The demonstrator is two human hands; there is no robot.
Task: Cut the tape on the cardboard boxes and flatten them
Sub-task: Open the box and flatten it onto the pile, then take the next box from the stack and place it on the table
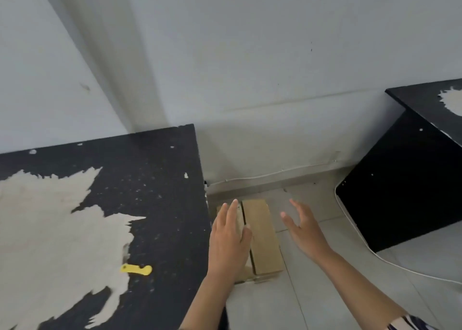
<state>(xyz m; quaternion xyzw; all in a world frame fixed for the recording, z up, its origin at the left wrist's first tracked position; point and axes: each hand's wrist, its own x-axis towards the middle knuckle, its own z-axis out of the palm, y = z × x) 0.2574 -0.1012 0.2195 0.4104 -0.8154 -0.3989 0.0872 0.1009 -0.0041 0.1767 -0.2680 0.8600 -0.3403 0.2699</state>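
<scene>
Your left hand (pixel 228 239) reaches down past the right edge of the table (pixel 160 204), palm down, fingers straight, spread only slightly and gripping nothing; it covers the left part of the box (pixel 262 237) in view, though you cannot tell whether it touches the cardboard or only hangs above it. Your right hand (pixel 303 229) is out to the right of the box, clear of it, with the fingers spread wide and slightly curled, empty, over the pale floor (pixel 325 292). The box lies on the floor in the gap just beside the table's right edge, near the wall (pixel 250 67). It is brown cardboard, lying low, with a dark seam running lengthwise down its top between two panels; the near end shows a folded edge, and whether tape remains on it is too blurred to tell. On the table, whose black coating has peeled away over a large pale patch, a small yellow cutter (pixel 136 269) lies flat near the edge of that patch, well apart from both hands. A second black desk (pixel 412 184) stands to the right, its side panel facing you and a similar pale peeled patch on its top. A thin white cable (pixel 275 173) runs along the base of the wall behind the box, and another (pixel 355 229) curves along the floor beside the second desk. A striped sleeve (pixel 410 323) shows at the bottom right, on your right arm.
</scene>
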